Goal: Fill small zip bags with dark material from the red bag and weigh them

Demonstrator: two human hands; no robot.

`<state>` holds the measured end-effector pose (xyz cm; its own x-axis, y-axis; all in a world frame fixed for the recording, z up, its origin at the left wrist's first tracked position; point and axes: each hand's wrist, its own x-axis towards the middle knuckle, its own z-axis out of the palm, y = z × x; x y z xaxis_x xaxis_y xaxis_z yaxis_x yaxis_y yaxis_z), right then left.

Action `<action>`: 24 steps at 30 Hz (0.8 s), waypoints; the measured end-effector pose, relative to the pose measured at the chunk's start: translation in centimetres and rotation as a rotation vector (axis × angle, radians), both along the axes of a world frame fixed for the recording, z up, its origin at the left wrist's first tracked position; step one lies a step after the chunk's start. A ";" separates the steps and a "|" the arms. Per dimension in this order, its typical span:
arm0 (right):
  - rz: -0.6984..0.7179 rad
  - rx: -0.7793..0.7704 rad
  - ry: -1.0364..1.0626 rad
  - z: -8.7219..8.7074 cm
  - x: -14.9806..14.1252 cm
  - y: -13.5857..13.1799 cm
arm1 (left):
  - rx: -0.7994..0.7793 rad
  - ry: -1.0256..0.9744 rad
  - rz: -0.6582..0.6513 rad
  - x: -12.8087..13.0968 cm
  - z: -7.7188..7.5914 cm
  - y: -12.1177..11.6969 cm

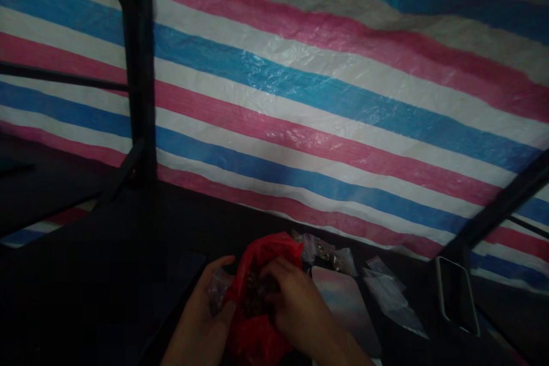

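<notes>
A red plastic bag [257,320] sits at the bottom centre on a dark table, its mouth open on small dark pieces. My right hand [291,303] reaches into the bag's mouth with fingers curled; what they hold is hidden. My left hand [206,314] grips a small clear plastic pouch [217,289] against the bag's left side.
Several small clear pouches [388,291] lie to the right on the table, beside a shiny flat sheet [343,303]. A phone [457,303] lies further right. A striped pink, blue and white tarp [321,97] fills the background, with dark frame posts [137,68] in front.
</notes>
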<state>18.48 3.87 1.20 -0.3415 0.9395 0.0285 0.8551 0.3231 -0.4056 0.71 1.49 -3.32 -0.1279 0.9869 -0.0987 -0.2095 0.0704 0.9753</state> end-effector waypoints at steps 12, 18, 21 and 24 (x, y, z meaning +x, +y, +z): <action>0.029 -0.019 0.037 -0.3 0.2 0.2 | 0.001 0.002 0.021 0.4 0.5 -0.1; -0.052 -0.008 0.176 -0.9 0.1 -0.1 | 0.017 -0.083 0.015 0.3 0.7 0.1; -0.114 -0.002 0.247 -1.3 0.1 -0.1 | -0.031 -0.131 -0.015 0.2 0.6 0.3; -0.127 -0.008 0.293 -1.5 0.1 -0.1 | 0.021 -0.141 -0.023 0.2 0.1 0.3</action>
